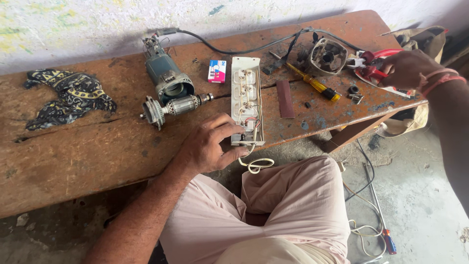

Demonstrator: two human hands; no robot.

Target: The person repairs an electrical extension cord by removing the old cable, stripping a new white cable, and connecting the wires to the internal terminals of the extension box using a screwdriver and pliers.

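While we sit at the worn wooden bench (73,161), our left hand (210,146) rests on the near end of the white extension board (246,100), which lies open with its inside facing up, across the front edge of the bench. The fingers of this hand are curled together and press on the board's corner where the coloured wires (250,122) sit; we cannot tell if they pinch one wire. A white cable (256,164) hangs from the same end, down toward our knee.

Our right hand (408,68) is far to the right, at the bench's end, and its fingers are closed around the red-handled pliers (373,68). Just beside the pliers stands a round metal gear housing (327,56), and a yellow-handled screwdriver (315,84) lies between it and the board. A dark red strip (285,99) lies just right of the board.

Left of the board we see a green motor body (166,76) with the armature (171,107) lying in front of it, and a small red and white box (217,71) near them. A patterned cloth (68,95) lies well apart at the left. On the floor another screwdriver (383,220) lies among loose wire.
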